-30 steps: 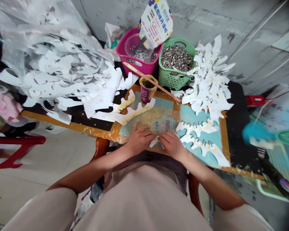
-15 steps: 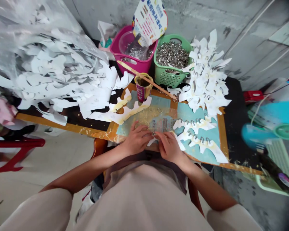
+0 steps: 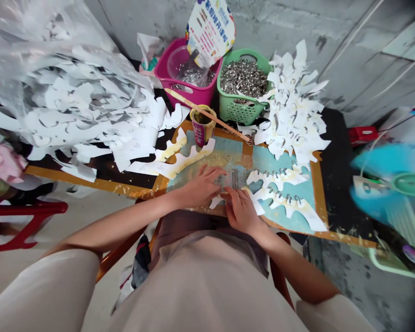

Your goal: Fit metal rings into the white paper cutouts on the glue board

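1. Two hands rest on the work surface. The left hand (image 3: 200,186) lies open, fingers spread and flat on a printed sheet (image 3: 237,179).
2. The right hand (image 3: 241,212) is half curled over a white paper cutout (image 3: 254,203), whose ends show on both sides of it. It may be pinching the paper, but the fingers hide the contact, so I cannot tell.
3. The surface is a teal board (image 3: 273,159) with a wooden frame (image 3: 316,193), flecked with pale shavings and set on a black tabletop (image 3: 339,184).
4. More cutouts (image 3: 283,177) with metal rings lie to the right of the hands, on the board. A loose ring (image 3: 227,157) sits above them, and a longer cutout (image 3: 180,161) lies to the left.
5. At the board's far edge stands a paper cup (image 3: 202,127), with a wooden stick (image 3: 207,115) lying across its rim.
6. Behind it are a pink basket (image 3: 183,87) and a green basket (image 3: 233,110), the latter heaped with rings (image 3: 244,78). A printed card (image 3: 210,32) stands in the pink one.
7. A paper pile (image 3: 293,106) rises on the right, and a plastic bag (image 3: 55,27) of cutouts spills over the left.
8. Around the table are a stained concrete wall (image 3: 280,23), a tiled floor (image 3: 103,221), and a red stool (image 3: 24,207). A blurred blue fan (image 3: 390,184) sits at the right.
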A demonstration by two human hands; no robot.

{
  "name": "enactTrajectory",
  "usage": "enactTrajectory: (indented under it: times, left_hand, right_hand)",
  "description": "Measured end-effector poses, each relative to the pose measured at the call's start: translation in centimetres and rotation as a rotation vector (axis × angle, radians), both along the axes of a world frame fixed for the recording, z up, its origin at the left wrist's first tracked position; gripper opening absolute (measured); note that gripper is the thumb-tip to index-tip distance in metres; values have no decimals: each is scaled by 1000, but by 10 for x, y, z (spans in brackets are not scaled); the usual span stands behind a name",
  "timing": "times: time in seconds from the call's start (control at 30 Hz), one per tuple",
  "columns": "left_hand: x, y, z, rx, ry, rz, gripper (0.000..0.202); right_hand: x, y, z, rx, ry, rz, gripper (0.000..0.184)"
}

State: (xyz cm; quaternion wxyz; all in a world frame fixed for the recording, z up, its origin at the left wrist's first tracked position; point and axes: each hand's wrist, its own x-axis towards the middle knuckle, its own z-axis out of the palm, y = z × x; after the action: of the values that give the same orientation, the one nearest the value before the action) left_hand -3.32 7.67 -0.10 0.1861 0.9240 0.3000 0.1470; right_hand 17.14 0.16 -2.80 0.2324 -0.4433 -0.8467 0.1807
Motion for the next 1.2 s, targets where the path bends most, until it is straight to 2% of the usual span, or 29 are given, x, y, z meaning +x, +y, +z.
enactTrajectory:
  times: [0.13,0.27,0.37,0.5,0.7,0.9,1.0,1.07,1.2]
  left_hand:
    - [-4,-7,-11,69,-50,-58,15]
    - [-22,-23,-24,131,-150,-50,23]
    - [-34,-31,-19,162,-144,26,17]
    - [-35,-21,-5,145,-55,73,42]
    - [-18,4,-5,210,40,-130,17]
    - [-13,7,-6,283,98,-230,18]
    - [-17,-4,-16,380,10,-202,25]
    - [-20,-16,-22,423,-24,-163,28]
    - [-26,-37,-25,375,-39,-5,22]
  right_hand:
    - [1,0,0,-21,-22,-27,42]
    - [3,0,0,-33,-98,28,39]
    - [5,-1,-1,2,-121,75,43]
    - [6,-2,-2,44,-162,94,50]
    - [6,-6,-2,46,-282,88,52]
    - [4,-7,0,13,-208,43,41]
    - [2,-7,1,-24,-173,-23,35]
    - [1,-7,3,-21,-199,-18,35]
    - [1,-7,3,9,-270,42,39]
